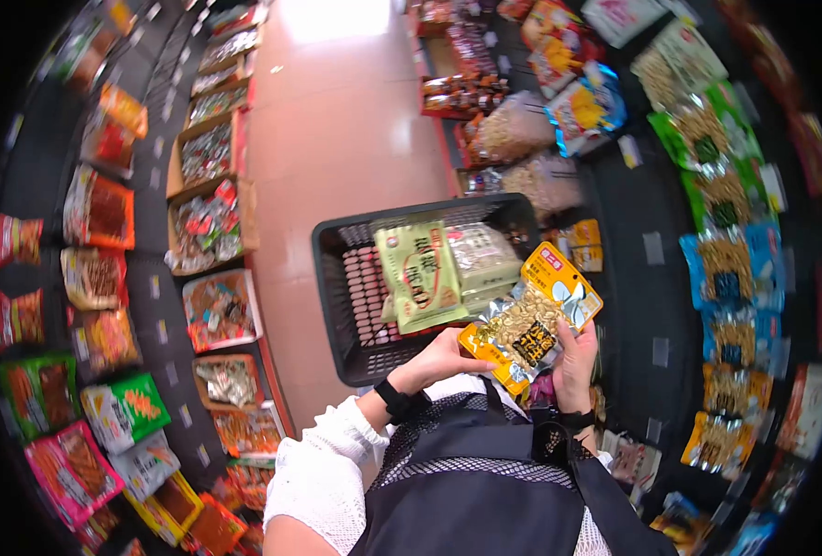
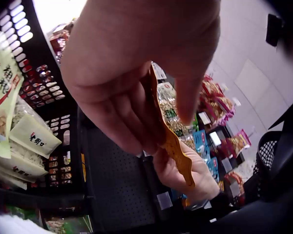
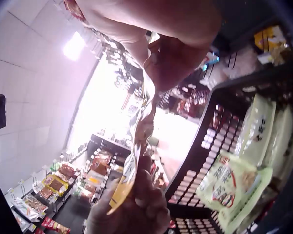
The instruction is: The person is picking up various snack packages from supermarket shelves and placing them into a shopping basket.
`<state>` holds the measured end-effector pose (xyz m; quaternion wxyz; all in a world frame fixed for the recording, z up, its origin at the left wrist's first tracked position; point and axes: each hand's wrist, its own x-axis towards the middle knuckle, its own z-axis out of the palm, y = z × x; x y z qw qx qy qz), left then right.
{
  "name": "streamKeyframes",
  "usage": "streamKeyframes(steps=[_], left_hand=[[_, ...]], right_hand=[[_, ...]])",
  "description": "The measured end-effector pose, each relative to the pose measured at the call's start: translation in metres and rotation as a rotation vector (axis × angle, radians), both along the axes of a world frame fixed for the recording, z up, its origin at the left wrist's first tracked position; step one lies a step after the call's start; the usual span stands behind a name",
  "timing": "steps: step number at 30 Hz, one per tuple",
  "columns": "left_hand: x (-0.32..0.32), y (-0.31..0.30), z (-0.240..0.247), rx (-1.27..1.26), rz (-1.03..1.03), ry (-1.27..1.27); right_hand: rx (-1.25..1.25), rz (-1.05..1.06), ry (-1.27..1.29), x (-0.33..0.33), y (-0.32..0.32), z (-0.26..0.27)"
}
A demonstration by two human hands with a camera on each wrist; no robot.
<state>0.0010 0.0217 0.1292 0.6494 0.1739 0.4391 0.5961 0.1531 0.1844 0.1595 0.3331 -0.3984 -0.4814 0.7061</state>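
In the head view both hands hold an orange-yellow snack bag (image 1: 531,324) with a clear window showing tan nut-like pieces. My left hand (image 1: 434,363) pinches its lower left edge, and my right hand (image 1: 575,366) grips the right edge. From the left wrist the bag (image 2: 175,148) appears edge-on between thumb and fingers. The right wrist view also shows it thin, running between the two hands. Just beyond the hands is a black plastic basket (image 1: 330,324), holding a pale green bag (image 1: 420,278) and pale packs (image 1: 483,264).
Dark shelves with hanging and stacked snack bags (image 1: 726,269) line the right side. Along the left, open cardboard boxes (image 1: 209,227) of small packets stand beside more bagged snacks (image 1: 100,208). A tiled aisle floor (image 1: 332,120) runs ahead between them.
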Motion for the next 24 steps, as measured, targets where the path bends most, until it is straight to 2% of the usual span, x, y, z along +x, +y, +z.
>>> streamKeyframes(steps=[2, 3, 4, 8, 9, 10, 11, 12, 13, 14, 18, 19, 21, 24], left_hand=[[-0.004, 0.03, 0.031, -0.101, -0.283, 0.22], [0.011, 0.044, 0.006, 0.113, -0.168, 0.007], [0.018, 0.058, 0.009, 0.092, -0.119, -0.046], [0.048, 0.122, 0.026, 0.192, -0.398, 0.092], [0.061, 0.137, 0.035, 0.206, -0.457, 0.108], [0.073, 0.148, 0.057, 0.121, -0.546, 0.197], [0.092, 0.161, 0.049, 0.114, -0.617, 0.255], [0.117, 0.179, 0.05, 0.145, -0.626, 0.36], [0.143, 0.199, 0.046, 0.162, -0.648, 0.335], [0.172, 0.21, 0.046, 0.06, -0.605, 0.132], [0.256, 0.252, 0.056, 0.104, -0.732, 0.259], [0.274, 0.266, 0.058, 0.235, -0.764, 0.372], [0.306, 0.281, 0.06, 0.408, -0.74, 0.537], [0.352, 0.294, 0.102, 0.597, -0.628, 0.674]], right_hand=[[0.025, -0.109, 0.043, 0.028, 0.013, 0.012], [0.085, -0.144, 0.044, 0.044, 0.018, 0.017], [0.146, -0.179, 0.041, 0.062, 0.022, 0.022], [0.211, -0.296, -0.061, 0.132, 0.023, 0.034], [0.151, -0.331, -0.035, 0.145, 0.02, 0.032], [0.095, -0.364, -0.001, 0.158, 0.02, 0.03], [0.099, -0.398, 0.004, 0.17, 0.021, 0.029], [0.104, -0.432, 0.01, 0.187, 0.025, 0.029], [0.103, -0.521, 0.039, 0.21, 0.031, 0.022], [0.086, -0.588, 0.08, 0.23, 0.035, 0.019], [0.184, -0.784, 0.035, 0.308, 0.042, 0.029], [0.202, -0.82, -0.019, 0.324, 0.043, 0.033], [0.236, -0.892, 0.044, 0.351, 0.049, 0.045], [0.312, -0.964, 0.056, 0.383, 0.062, 0.069]])
